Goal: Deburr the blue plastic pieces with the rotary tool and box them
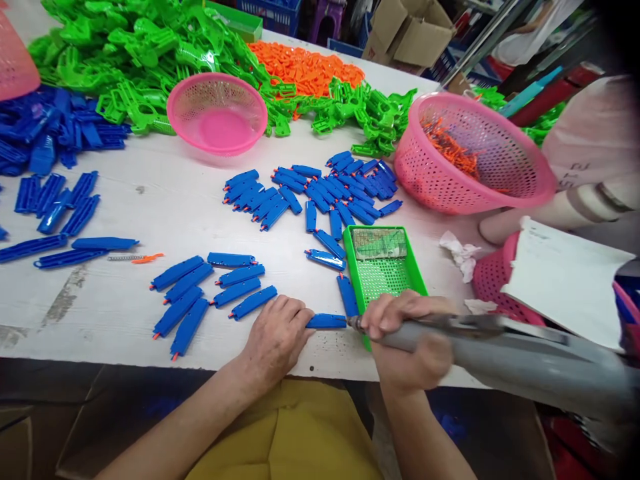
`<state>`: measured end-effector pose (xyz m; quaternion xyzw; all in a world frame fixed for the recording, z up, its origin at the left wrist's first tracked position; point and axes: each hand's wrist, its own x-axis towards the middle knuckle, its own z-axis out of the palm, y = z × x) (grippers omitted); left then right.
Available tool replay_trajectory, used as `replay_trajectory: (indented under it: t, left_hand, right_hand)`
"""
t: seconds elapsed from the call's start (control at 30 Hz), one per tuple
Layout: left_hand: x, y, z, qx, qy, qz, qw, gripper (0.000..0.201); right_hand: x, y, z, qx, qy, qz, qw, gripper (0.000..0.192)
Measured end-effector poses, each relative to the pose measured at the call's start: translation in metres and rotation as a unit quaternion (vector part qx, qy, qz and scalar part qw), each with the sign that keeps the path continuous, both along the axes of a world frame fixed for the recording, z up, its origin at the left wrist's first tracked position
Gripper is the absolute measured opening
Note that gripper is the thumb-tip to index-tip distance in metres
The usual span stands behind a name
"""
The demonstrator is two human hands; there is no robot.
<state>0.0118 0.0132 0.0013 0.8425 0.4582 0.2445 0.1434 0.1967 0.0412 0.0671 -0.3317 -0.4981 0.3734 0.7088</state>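
My left hand (279, 335) is closed on one end of a blue plastic piece (327, 321) lying near the table's front edge. In my right hand (407, 343) is a grey power screwdriver (505, 350), held level with fingers wrapped round its front part. Its tip meets the right end of that blue piece; whether it sits on a screw is too small to tell. Just beyond, a green perforated tray (383, 277) holds a patterned block (379, 243). Left of my left hand lie several blue pieces with orange tips (186, 310).
More blue pieces (325, 190) lie mid-table. A pink basket (217, 120), green parts (135, 50) and orange parts (310, 70) occupy the back. At right stand a pink basket (450, 183) of orange bits and a white board (565, 280). A spring (123, 259) lies at left.
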Motion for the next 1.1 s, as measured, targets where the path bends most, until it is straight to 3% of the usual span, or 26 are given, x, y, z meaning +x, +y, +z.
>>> replay_trajectory:
  t: [0.17, 0.3, 0.93, 1.1]
  left_hand:
    - [-0.001, 0.001, 0.001, 0.008, -0.007, -0.005, 1.000, 0.010]
    - [-0.002, 0.002, 0.003, 0.021, -0.004, -0.001, 1.000, 0.011]
    - [-0.002, 0.002, 0.004, 0.017, -0.015, -0.005, 1.000, 0.013]
    - [-0.003, 0.000, 0.002, 0.010, -0.039, -0.003, 0.999, 0.022]
  right_hand:
    - [0.042, 0.010, 0.006, 0.052, -0.003, -0.159, 0.986, 0.028]
    - [0.056, 0.022, -0.001, 0.009, -0.005, -0.215, 0.977, 0.032]
    - [0.044, 0.033, -0.015, 0.021, 0.004, -0.204, 0.979, 0.018]
    - [0.041, 0.034, -0.014, 0.036, -0.005, -0.188, 0.981, 0.018]
